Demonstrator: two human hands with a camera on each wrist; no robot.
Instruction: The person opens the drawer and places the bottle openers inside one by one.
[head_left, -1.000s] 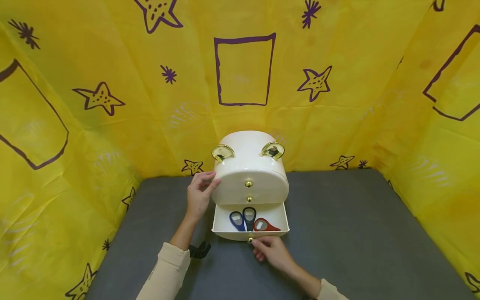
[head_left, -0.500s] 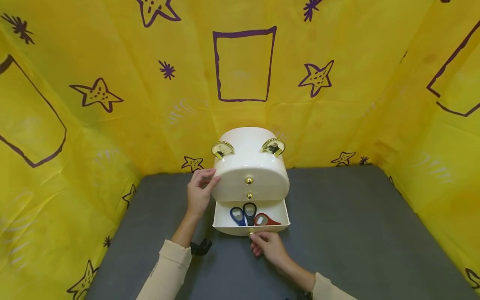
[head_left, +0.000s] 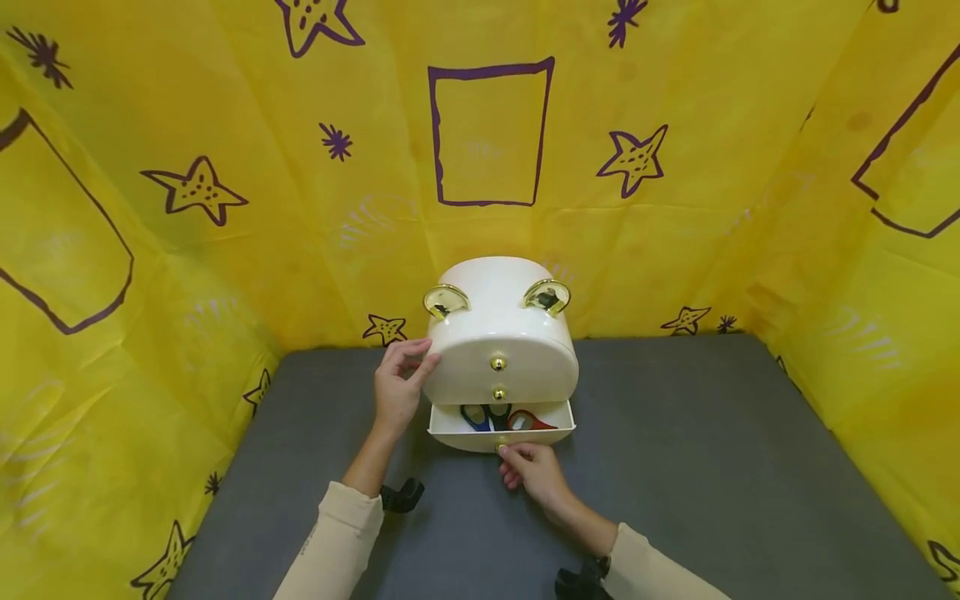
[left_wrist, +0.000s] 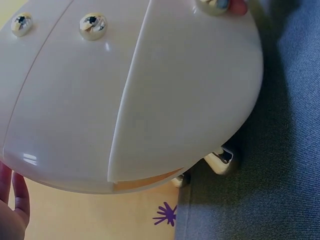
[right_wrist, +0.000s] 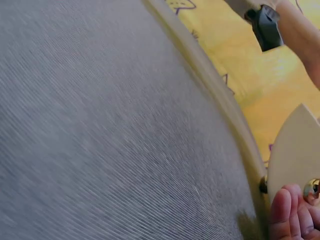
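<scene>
A white drawer organizer (head_left: 502, 321) with gold ears and gold knobs stands on the table; its bottom drawer (head_left: 450, 433) is partly out. Inside it lie a blue bottle opener (head_left: 476, 419), a black one and a red bottle opener (head_left: 529, 422), their upper parts partly covered by the organizer. My right hand (head_left: 538, 473) pinches the bottom drawer's gold knob (left_wrist: 212, 6) between thumb and fingers. My left hand (head_left: 396, 390) rests its fingertips and thumb against the organizer's left side. In the left wrist view those fingers (left_wrist: 21, 192) touch the curved side edge.
The dark grey table (head_left: 697, 467) extends on both sides of the organizer. Yellow cloth (head_left: 360, 275) with purple drawings encloses the back and sides. A black wrist device (head_left: 402, 495) sits on the left wrist, another (head_left: 581, 581) on the right.
My right hand has pushed the bottom drawer inward by its knob, so less of the bottle openers shows. My left hand has stayed at the organizer's side.
</scene>
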